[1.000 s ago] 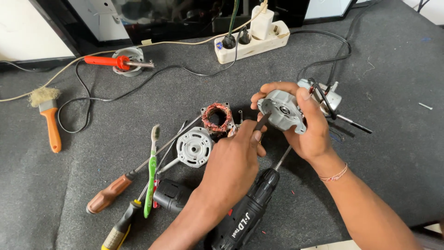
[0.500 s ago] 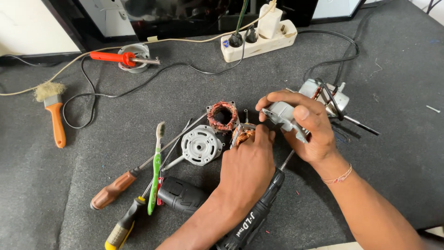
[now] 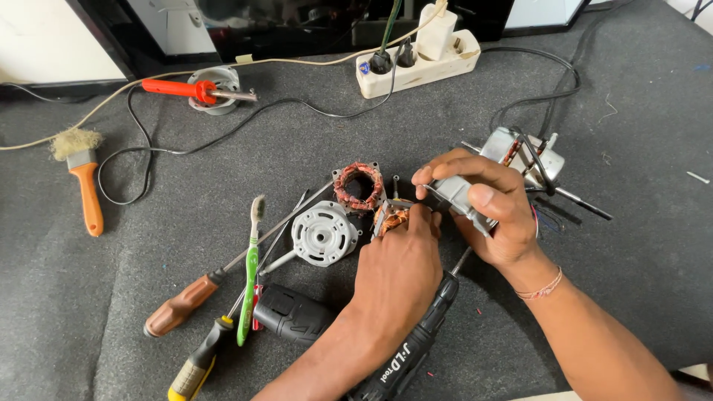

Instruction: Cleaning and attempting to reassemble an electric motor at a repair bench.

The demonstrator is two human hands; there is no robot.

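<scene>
I see the right hand (image 3: 494,215) clenched on a grey metal motor end-cover (image 3: 457,197), tilted. Copper-wound rotor (image 3: 390,219) sits just left of that grip, under the left hand (image 3: 397,267), fingers closed on it. Left is nearer.

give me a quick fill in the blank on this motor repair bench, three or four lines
1. The right hand grips a grey metal motor cover, and the left hand meets it from the ____ side.
2. The soldering iron near the top has a ____ handle.
3. The green toothbrush lies across a long ____ with a brown handle.
4. The copper-wound stator sits just above the round ____ end cap.

Missing words: left; red; screwdriver; white
</scene>
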